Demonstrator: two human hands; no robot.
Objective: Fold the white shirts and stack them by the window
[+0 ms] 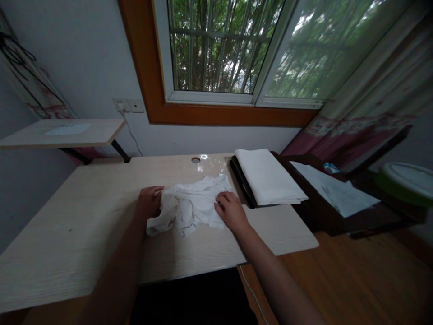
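Observation:
A crumpled white cloth (194, 203), thin and creased like a garment, lies on the pale wooden desk (101, 234). At its left end is my left hand (149, 201), the fingers bent and closed at the cloth's edge. My right hand (232, 210) is at the opposite end, fingers curled onto the fabric with the knuckles up. The cloth spreads between both hands in loose folds, one rounded fold bulging near the left hand. My fingertips are partly hidden.
Right of the cloth, a folded white sheet (270, 178) covers a flat black item (241, 180). A raised shelf (91, 135) stands at the back left. Behind the desk's cable hole (195, 160) are a wall and window. A dark side table (321, 216) holds papers (334, 192).

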